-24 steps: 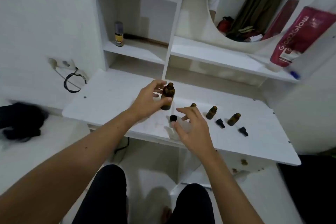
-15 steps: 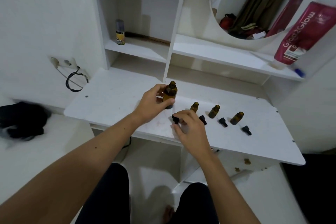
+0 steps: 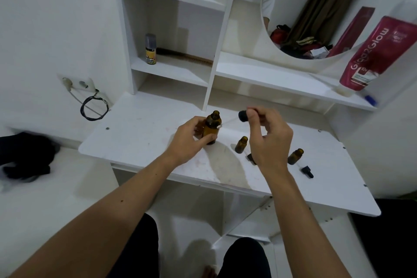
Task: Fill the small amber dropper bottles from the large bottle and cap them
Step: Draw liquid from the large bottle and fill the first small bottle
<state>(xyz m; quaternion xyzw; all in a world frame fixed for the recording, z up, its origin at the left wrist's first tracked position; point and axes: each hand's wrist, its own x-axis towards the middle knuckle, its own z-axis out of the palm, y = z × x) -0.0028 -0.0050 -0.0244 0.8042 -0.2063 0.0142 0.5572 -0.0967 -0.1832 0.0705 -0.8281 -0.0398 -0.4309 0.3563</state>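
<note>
Head view: white desk point(image 3: 140, 140) carrying the work. Left hand point(image 3: 188, 140) grips the large amber bottle point(image 3: 212, 127), upright and uncapped; right hand point(image 3: 268, 137) pinches a black dropper cap point(image 3: 243, 116), its glass pipette slanting toward that bottle. Small amber dropper bottles point(image 3: 241, 145) stand open nearby; the right wrist could topple them, or the pipette could drip in transit.

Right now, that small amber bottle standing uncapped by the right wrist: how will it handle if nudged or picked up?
The small amber bottle is narrow and upright, so it probably tips easily when nudged. Its round body would likely roll across the flat white tabletop once down. It looks like glass, so likely rigid, smooth, breakable; uncapped, any contents could spill.
</note>
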